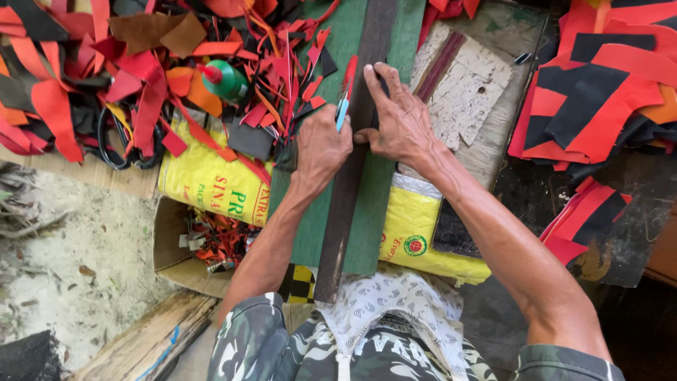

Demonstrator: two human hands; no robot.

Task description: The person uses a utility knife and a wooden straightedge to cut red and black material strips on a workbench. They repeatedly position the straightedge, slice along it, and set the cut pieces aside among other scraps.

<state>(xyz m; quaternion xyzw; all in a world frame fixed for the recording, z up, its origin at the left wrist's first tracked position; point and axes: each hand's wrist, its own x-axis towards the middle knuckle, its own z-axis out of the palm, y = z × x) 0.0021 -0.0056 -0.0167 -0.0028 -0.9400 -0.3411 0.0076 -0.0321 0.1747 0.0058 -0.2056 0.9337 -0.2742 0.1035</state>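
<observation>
Two hands meet on the dark strip: left hand grips a blue-handled knife, right hand presses flat just beside it.

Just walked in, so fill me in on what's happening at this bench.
A person sits over a green board with a long dark strip lying along it. The left hand grips a small light-blue-handled cutter at the strip's left edge, beside a thin red sliver. The right hand presses flat on the strip, holding it down. Red, orange and black scraps are heaped to the left around a green bottle, and larger red and black pieces lie to the right.
</observation>
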